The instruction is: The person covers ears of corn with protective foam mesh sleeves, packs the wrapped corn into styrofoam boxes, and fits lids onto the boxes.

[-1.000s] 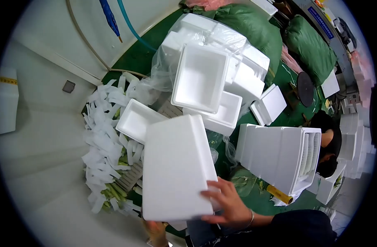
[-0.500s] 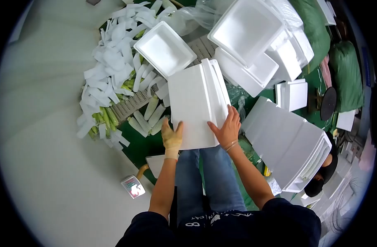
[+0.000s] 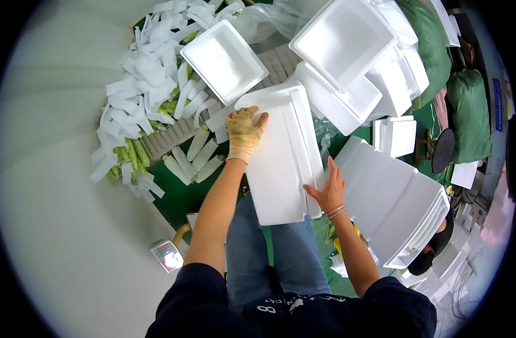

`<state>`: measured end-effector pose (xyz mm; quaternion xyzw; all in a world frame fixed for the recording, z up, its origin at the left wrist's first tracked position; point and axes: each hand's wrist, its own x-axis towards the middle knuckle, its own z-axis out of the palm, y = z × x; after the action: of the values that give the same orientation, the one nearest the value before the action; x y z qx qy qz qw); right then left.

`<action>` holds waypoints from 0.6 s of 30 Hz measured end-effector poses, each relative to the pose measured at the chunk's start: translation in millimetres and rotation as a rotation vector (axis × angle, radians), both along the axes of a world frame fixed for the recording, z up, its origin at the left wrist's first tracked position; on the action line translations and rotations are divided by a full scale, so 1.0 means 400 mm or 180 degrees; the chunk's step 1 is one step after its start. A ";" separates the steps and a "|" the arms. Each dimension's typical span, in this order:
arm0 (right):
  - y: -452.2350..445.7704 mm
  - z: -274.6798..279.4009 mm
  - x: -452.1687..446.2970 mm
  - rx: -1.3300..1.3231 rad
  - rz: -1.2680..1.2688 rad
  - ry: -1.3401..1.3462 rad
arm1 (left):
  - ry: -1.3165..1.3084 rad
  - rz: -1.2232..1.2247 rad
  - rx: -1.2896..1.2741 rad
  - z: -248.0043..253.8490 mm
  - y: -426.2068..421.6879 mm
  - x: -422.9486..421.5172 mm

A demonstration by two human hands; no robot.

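Observation:
A white foam box (image 3: 277, 163) with a ridged edge along its right side lies across my knees, slightly tilted. My left hand (image 3: 246, 132), in a pale yellowish glove, grips its upper left edge, the fingers curled at the rim. At the lower right side, my bare right hand (image 3: 328, 191) holds the box with thumb on top and fingers along its side. Just beyond it stands an open foam box (image 3: 224, 63) on a grey perforated surface (image 3: 170, 138). Left of that, net-wrapped corn cobs (image 3: 196, 155) lie near a heap of white foam strips (image 3: 142, 73).
Open foam boxes (image 3: 345, 42) are stacked at the back right. More nested boxes (image 3: 387, 197) lie on the right, with a person (image 3: 430, 253) partly hidden behind them. Green sacks (image 3: 469, 118) and a dark round stool (image 3: 443, 151) stand farther right. A small scale display (image 3: 166, 256) is at left.
My left hand has moved up from the box's lower left side to its upper left edge. The box has turned slightly and shifted toward me; my right hand has moved a little lower and right.

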<state>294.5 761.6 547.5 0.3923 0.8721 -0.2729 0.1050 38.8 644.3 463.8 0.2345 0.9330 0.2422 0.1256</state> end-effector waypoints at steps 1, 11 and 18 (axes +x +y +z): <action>0.015 0.001 0.004 0.0068 0.0018 -0.0067 | -0.0116 -0.0108 -0.0030 0.019 -0.018 -0.011; -0.067 0.078 -0.067 0.0387 0.0327 -0.0152 | 0.0491 0.0082 0.0248 0.112 -0.133 0.059; -0.023 0.449 -0.024 0.0985 -0.0253 0.0592 | 0.0447 0.0504 0.0134 0.327 -0.170 0.019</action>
<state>284.7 752.2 727.2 0.4110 0.8934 -0.1745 -0.0486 46.4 576.3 594.5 0.1790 0.9498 0.2539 0.0354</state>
